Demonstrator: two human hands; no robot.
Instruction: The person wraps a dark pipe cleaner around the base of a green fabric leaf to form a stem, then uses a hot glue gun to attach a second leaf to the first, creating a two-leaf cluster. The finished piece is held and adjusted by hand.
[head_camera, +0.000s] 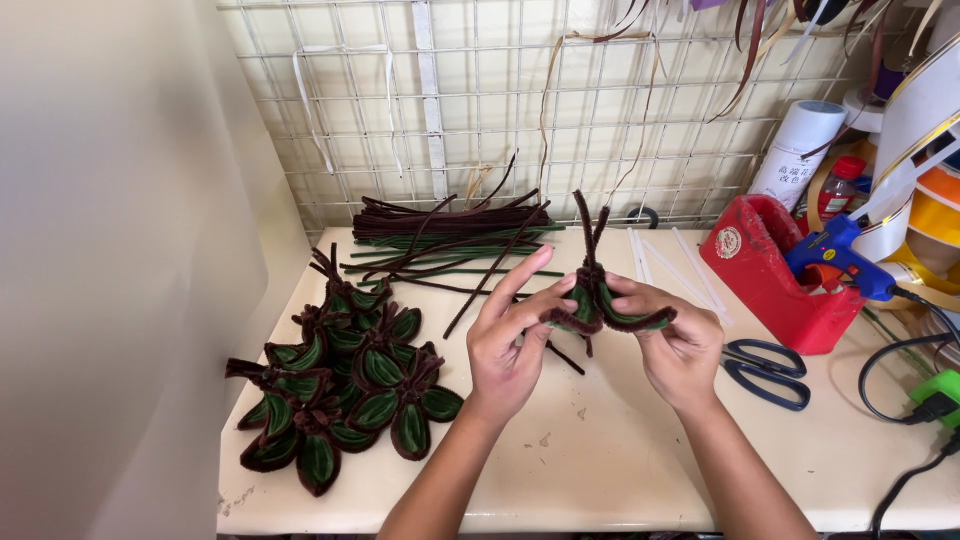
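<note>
Above the table (600, 470), left hand (505, 345) and right hand (675, 345) jointly grip a pipe-cleaner leaf cluster (595, 300), leaves crosswise between them, stems pointing up and far.

On the worktop (620, 470), finished leaf clusters (345, 385) lie at the left, with a bundle of stems (450, 235) behind them by the wire grid (500, 100). Scissors (765, 370) lie right, before the tape holder (775, 275) carrying the glue gun (835, 255).
</note>
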